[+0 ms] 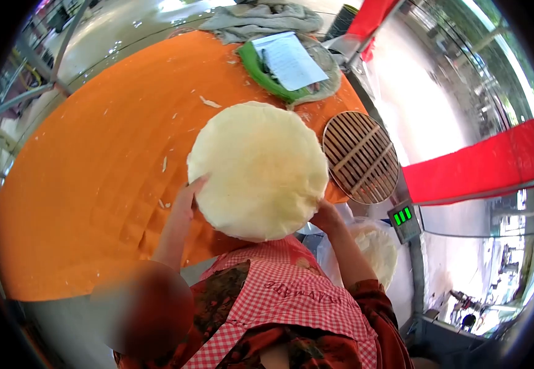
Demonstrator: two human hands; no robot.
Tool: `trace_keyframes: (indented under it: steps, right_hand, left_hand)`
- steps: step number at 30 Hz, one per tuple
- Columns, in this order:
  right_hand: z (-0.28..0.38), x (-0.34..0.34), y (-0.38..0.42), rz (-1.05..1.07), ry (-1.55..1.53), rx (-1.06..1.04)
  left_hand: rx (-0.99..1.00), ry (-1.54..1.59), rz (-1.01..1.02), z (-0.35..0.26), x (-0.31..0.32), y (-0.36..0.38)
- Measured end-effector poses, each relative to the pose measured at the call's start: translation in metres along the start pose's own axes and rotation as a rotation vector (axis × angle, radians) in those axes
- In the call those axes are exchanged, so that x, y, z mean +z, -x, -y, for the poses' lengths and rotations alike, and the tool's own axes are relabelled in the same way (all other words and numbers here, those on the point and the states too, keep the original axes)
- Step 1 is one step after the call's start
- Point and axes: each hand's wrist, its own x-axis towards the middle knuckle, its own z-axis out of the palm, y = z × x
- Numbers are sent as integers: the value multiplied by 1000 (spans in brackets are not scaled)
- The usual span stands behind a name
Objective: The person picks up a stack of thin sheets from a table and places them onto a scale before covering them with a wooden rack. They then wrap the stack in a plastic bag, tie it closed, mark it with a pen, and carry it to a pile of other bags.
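A large, round, pale-cream flatbread [258, 169], or a stack of thin ones, is held up in front of my apron. Its edge is slightly uneven, and the lower right rim looks creased. My left hand [197, 192] grips the left edge, thumb lying on the top face and the other fingers hidden beneath. On the lower right edge, my right hand [324, 215] is closed around the rim, its fingertips mostly out of sight. Behind and below the flatbread spreads an orange tablecloth [95, 178] with pale scraps scattered on it.
Right of the flatbread lies a round slatted rack [360, 157]. A scale display [405, 216] with green digits stands beyond it. Paper [290, 60] rests on a green item [258, 71] at the back, near grey cloth [264, 21]. A plastic bag [371, 252] with pale rounds sits beside my right forearm.
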Motion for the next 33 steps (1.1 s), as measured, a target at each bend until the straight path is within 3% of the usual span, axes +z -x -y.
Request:
trace_keyframes:
  steps: [3, 11, 13, 20, 22, 26, 29, 33]
  right_hand:
    - [20, 5, -10, -49, -10, -73]
    - [48, -4, -48, -252, 69, 23]
    - [45, -7, -52, -312, 40, 99]
    - [37, -9, -50, -252, 30, -112]
    - [26, -23, -54, -269, 93, -161]
    - [9, -24, 4, -331, 19, -291]
    - [-14, -47, 78, -353, -136, -371]
    - [-32, -95, 206, -462, -298, -549]
  left_hand:
    - [-41, 34, -18, 4, 0, -7]
    - [-107, 44, 13, 6, -5, -12]
    - [-62, 3, 202, 9, -6, -14]
    - [-127, -27, 96, 11, -8, -12]
    - [-59, -107, 113, 7, -4, -3]
    - [67, -273, 133, -12, 49, 30]
    - [14, -374, 252, -12, 95, 44]
    - [-91, -481, 317, 50, 148, 14]
